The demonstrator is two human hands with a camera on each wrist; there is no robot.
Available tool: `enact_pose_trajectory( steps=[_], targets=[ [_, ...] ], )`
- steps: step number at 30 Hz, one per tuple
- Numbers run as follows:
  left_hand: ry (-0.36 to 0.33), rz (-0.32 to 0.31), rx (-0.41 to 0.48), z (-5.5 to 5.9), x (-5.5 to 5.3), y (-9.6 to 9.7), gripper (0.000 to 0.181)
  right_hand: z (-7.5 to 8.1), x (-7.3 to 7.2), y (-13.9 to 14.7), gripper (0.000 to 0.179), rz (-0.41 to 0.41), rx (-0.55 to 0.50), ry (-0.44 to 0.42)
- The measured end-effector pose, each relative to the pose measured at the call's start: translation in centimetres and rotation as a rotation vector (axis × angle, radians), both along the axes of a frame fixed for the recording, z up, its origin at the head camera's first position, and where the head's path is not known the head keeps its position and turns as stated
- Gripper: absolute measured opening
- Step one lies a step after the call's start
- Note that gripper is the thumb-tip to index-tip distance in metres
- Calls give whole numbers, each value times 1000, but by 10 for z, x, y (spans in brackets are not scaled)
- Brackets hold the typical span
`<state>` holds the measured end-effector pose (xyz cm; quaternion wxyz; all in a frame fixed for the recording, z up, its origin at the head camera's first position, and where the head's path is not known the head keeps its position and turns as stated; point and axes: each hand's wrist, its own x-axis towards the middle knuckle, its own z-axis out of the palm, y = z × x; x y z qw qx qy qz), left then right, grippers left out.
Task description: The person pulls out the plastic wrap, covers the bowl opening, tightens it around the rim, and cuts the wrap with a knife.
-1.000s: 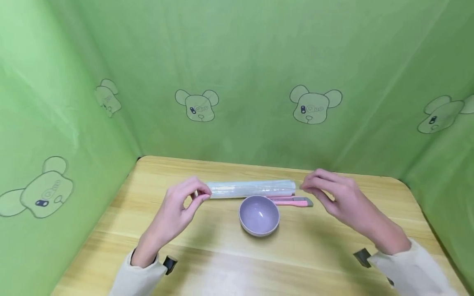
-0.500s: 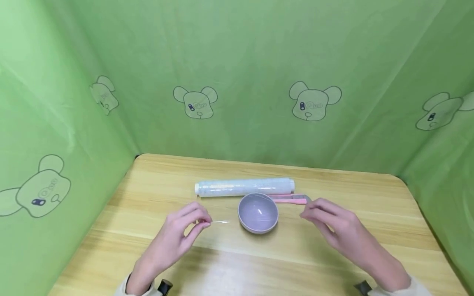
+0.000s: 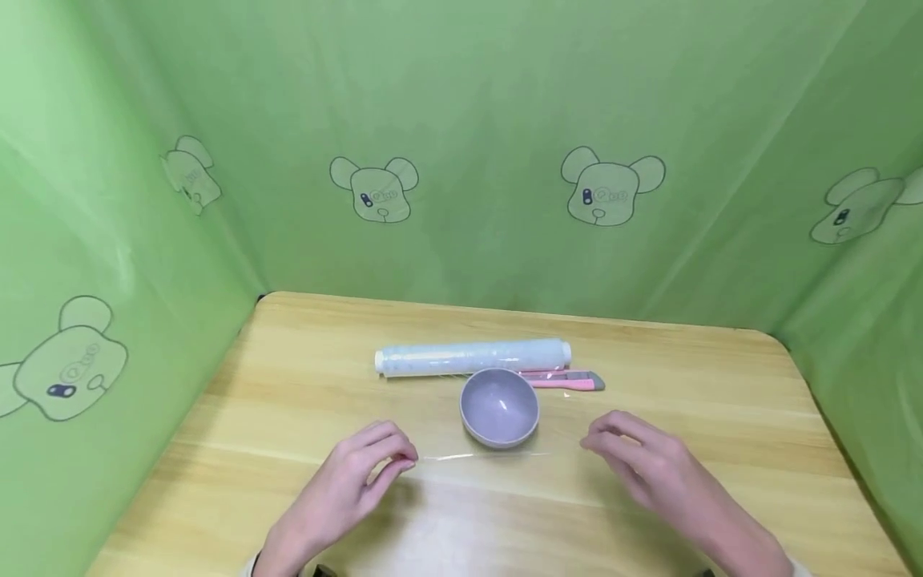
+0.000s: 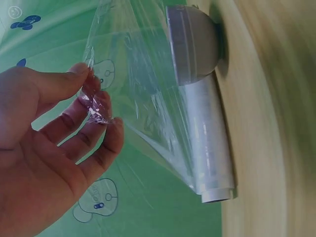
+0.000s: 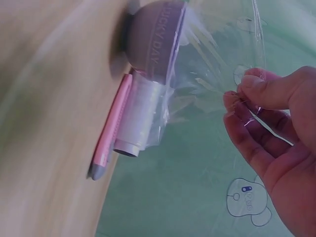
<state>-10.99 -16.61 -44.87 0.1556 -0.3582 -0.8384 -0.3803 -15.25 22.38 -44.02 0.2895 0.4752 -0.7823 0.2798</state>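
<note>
A clear sheet of plastic wrap (image 4: 148, 89) stretches from its roll (image 3: 472, 357) toward me, over the purple-grey bowl (image 3: 499, 407). My left hand (image 3: 368, 473) pinches one front corner between thumb and fingers, left of the bowl. The other corner is pinched by my right hand (image 3: 652, 465), to the bowl's right. Between the hands the sheet's front edge shows as a thin shiny line. In the right wrist view the film (image 5: 207, 64) runs from my fingertips to the bowl's rim and the roll.
A pink utility knife (image 3: 566, 380) with a grey end lies just behind the bowl, beside the roll. The wooden table (image 3: 310, 336) is bounded by green curtains (image 3: 490, 264) with printed bear heads at the back and sides.
Both hands have moved toward me from beside the roll, drawing the plastic wrap out over the bowl. The bowl and knife stay in place.
</note>
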Motion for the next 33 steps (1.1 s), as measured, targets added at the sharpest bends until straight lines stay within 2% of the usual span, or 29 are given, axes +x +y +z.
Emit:
enact_pose_trajectory(
  steps=[8, 13, 20, 21, 25, 28, 33],
  targets=[
    [-79, -39, -68, -14, 5, -2, 25, -17, 8, 1, 40, 20, 59, -76],
    [-179, -47, -113, -24, 5, -4, 20, -27, 12, 2, 44, -23, 134, -160],
    [-287, -63, -174, -31, -1, -3, 13, -39, 15, 2, 50, -83, 194, -213],
    [-295, -59, -187, -32, -2, -3, 12, -41, 16, 1, 47, -88, 203, -218],
    [-336, -33, -230, -37, -7, -4, 10, -47, 15, -1, 7, -105, 229, -228],
    [-361, -27, -242, -40, -9, -3, 10, -51, 15, -2, 25, -117, 241, -237],
    [-381, -48, -260, -43, -11, -1, 9, -56, 14, -3, 22, -124, 255, -247]
  ],
)
